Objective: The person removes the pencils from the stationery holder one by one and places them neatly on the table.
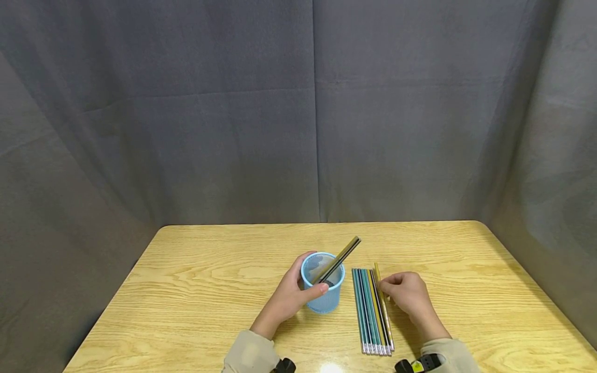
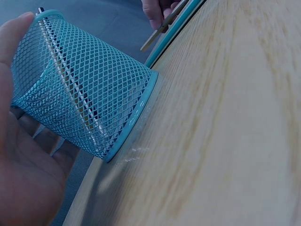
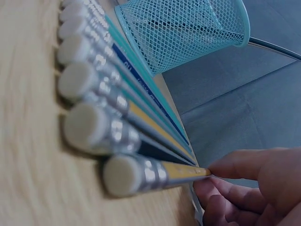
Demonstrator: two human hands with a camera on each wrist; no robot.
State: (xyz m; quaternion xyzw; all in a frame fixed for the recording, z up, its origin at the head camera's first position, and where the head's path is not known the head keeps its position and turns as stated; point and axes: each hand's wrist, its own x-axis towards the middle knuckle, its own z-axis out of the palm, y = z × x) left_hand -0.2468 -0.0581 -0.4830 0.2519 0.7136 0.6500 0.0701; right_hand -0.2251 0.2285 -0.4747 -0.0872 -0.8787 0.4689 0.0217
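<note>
A light-blue mesh pencil cup [image 1: 324,300] stands on the table, and my left hand [image 1: 291,295] holds it, thumb over the near rim and fingers round the far side. Inside it a few pencils [image 1: 343,257], yellow and black, lean out to the right. To the cup's right lies a row of pencils [image 1: 368,311] in teal, dark blue, yellow and black, their white erasers [image 3: 77,80] toward me. My right hand [image 1: 410,295] pinches the outermost yellow pencil [image 3: 186,170] between thumb and fingers; its eraser end sits beside the row, its far end angled slightly up.
The wooden table [image 1: 200,280] extends to both sides and behind the cup. Grey curtains [image 1: 233,155] hang behind it and at the left and right. A dark strapped device [image 1: 422,363] sits on my right wrist.
</note>
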